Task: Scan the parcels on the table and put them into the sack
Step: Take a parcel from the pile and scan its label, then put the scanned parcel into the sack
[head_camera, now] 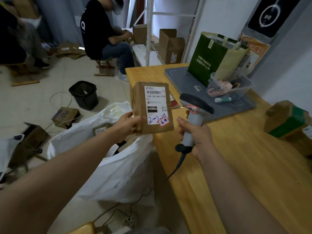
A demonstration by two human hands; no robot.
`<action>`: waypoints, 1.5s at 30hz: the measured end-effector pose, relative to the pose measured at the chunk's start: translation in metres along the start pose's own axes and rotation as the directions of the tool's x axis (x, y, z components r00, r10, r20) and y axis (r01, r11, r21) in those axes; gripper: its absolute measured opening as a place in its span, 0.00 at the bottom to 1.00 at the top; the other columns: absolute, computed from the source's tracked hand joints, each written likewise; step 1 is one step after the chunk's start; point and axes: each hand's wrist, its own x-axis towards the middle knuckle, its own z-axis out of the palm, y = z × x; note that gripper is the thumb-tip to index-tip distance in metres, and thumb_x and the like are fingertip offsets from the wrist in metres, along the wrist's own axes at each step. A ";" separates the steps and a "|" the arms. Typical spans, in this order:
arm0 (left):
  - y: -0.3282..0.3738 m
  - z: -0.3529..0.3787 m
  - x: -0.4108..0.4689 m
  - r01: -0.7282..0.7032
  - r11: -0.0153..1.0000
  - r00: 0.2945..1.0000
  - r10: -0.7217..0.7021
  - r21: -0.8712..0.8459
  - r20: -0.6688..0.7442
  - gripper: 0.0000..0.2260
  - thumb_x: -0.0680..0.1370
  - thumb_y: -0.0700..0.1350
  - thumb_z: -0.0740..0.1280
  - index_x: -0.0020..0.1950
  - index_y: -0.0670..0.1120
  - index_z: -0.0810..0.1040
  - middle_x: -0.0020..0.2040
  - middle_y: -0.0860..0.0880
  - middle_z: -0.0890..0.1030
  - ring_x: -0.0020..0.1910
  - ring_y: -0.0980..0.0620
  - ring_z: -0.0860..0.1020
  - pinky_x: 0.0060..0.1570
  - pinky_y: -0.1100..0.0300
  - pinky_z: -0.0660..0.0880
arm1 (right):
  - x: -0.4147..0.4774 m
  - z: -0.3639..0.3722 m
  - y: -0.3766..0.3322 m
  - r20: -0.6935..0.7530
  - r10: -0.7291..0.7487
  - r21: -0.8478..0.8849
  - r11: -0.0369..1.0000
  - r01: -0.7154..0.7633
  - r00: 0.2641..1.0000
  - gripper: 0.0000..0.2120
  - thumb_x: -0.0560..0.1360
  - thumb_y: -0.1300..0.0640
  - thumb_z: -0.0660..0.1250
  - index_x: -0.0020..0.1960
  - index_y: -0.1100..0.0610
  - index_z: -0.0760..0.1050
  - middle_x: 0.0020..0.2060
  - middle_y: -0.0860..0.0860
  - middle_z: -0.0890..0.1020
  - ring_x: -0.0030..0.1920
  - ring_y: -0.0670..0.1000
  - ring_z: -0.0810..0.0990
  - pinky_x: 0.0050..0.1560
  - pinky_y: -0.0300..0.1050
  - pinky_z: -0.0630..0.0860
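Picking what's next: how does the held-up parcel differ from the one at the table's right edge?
The held parcel stands upright in the left hand; the table parcel lies untouched on the table. The held parcel shows a white barcode label; the table parcel shows green tape. Both are brown.

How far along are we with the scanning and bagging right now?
Done: at least one labelled parcel lies in the white sack. In hand: the left hand holds a brown parcel, label toward the camera, and the right hand grips the scanner beside it. Left: bagging that parcel, then at least the green-taped box on the table.
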 end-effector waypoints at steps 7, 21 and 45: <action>-0.015 -0.047 -0.012 0.128 0.972 0.991 -0.118 -0.198 0.062 0.09 0.78 0.46 0.64 0.57 0.45 0.75 0.52 0.46 0.80 0.50 0.49 0.79 0.48 0.55 0.78 | 0.049 0.061 0.046 0.064 0.154 -0.005 0.988 -0.154 0.986 0.37 0.50 0.53 0.82 0.56 0.62 0.76 0.38 0.56 0.82 0.31 0.52 0.78 0.25 0.41 0.72; -0.071 -0.189 -0.026 0.431 0.771 0.728 0.010 0.468 -0.686 0.32 0.73 0.55 0.72 0.72 0.45 0.65 0.71 0.44 0.67 0.70 0.44 0.64 0.66 0.52 0.66 | 0.129 0.206 0.088 0.139 0.128 -0.572 0.820 -0.026 0.982 0.24 0.60 0.57 0.81 0.52 0.56 0.76 0.41 0.52 0.84 0.40 0.51 0.82 0.39 0.46 0.81; -0.133 -0.240 -0.064 0.443 0.844 0.613 -0.531 -0.302 -0.586 0.09 0.72 0.34 0.71 0.50 0.40 0.75 0.41 0.44 0.78 0.39 0.48 0.78 0.37 0.57 0.76 | 0.136 0.276 0.236 0.510 0.463 -0.795 -0.068 0.602 0.725 0.36 0.63 0.43 0.78 0.65 0.53 0.69 0.60 0.56 0.68 0.54 0.55 0.74 0.58 0.47 0.72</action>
